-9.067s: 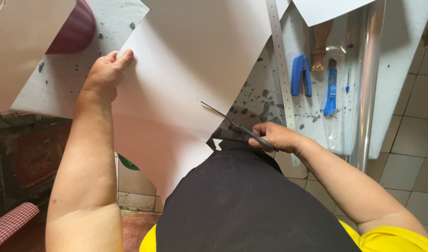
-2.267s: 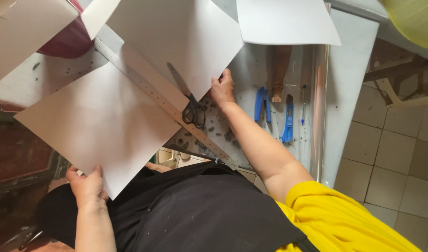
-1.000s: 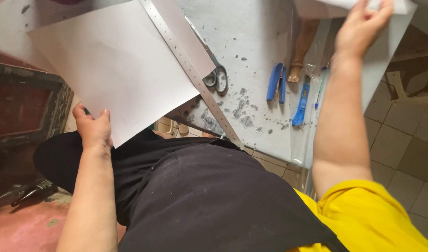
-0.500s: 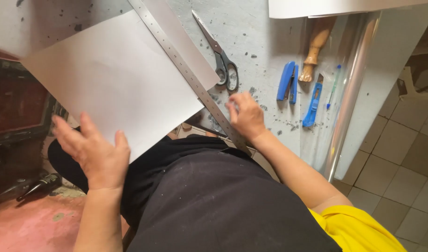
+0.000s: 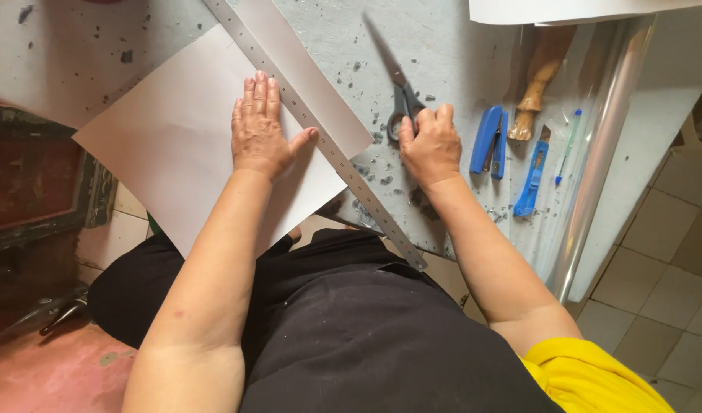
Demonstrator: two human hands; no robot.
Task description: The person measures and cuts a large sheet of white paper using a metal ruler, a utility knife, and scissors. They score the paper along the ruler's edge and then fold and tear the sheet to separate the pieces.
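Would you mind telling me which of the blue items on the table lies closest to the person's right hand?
The blue stapler, just beside the right hand; the blue utility knife and pen lie farther out.

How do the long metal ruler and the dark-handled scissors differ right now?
The long metal ruler lies diagonally on the white paper sheet, its end past the table edge; the dark-handled scissors lie wholly on the bare speckled tabletop. The left hand's thumb meets the ruler; the right hand touches the scissors' handles. Both lie flat.
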